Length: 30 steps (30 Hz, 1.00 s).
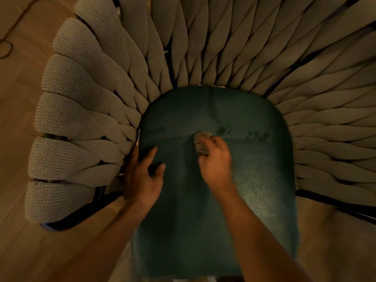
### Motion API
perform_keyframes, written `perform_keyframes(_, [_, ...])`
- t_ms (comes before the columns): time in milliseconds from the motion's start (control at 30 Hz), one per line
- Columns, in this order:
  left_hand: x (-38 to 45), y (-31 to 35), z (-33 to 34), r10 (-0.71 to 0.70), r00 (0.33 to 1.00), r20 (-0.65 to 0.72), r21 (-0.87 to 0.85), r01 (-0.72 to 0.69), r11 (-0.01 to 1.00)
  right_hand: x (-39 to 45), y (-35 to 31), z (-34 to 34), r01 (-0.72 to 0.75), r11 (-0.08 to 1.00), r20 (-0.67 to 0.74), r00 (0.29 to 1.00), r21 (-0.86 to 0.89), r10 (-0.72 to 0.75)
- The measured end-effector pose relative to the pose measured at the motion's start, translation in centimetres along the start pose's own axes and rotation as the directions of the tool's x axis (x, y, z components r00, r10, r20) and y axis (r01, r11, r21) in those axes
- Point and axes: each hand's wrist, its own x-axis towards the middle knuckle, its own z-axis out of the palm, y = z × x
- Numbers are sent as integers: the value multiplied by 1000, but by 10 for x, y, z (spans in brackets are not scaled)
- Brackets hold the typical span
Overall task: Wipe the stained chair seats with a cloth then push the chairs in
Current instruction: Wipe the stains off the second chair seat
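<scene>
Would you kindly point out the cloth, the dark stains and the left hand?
cloth (202, 140): head view, bunched part above the fingers.
dark stains (221, 130): head view, largest blot.
left hand (142, 176): head view, back of hand.

Dark green seat cushion (203, 200) fills the middle, rounded at the far edge, squarer toward the near edge, its fabric faintly speckled. Both hands are on it. The small grey cloth (201, 142) sits bunched under the fingers of the right hand (215, 161), pressed against the seat, its far end poking out past the fingertips. Dark wet-looking spots (223, 130) lie just beyond and to the right of that hand, a second cluster (257, 136) further right. The left hand (142, 176) rests at the seat's left edge, fingers spread. Beige woven straps (85, 123) fan around the seat.
</scene>
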Motion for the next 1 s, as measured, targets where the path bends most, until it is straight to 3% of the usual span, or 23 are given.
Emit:
perform_keyframes(233, [10, 4, 9, -67, 998, -7, 15, 68, 998, 11, 83, -60, -244, 953, -112, 967, -180, 227])
perform_keyframes(433, [12, 6, 8, -95, 995, -11, 41, 95, 995, 17, 123, -85, -275, 924, -205, 953, -265, 225])
perform_keyframes(667, [13, -3, 4, -110, 988, -109, -147, 93, 985, 35, 159, -103, -488, 859, -299, 852, -155, 430])
perform_keyframes(833, [12, -18, 12, -166, 977, -133, -145, 146, 979, 31, 139, -92, -401, 911, -335, 874, -91, 351])
perform_keyframes(1000, [13, -23, 13, -173, 976, -135, -190, 146, 971, 29, 99, -70, -330, 938, -256, 921, -109, 294])
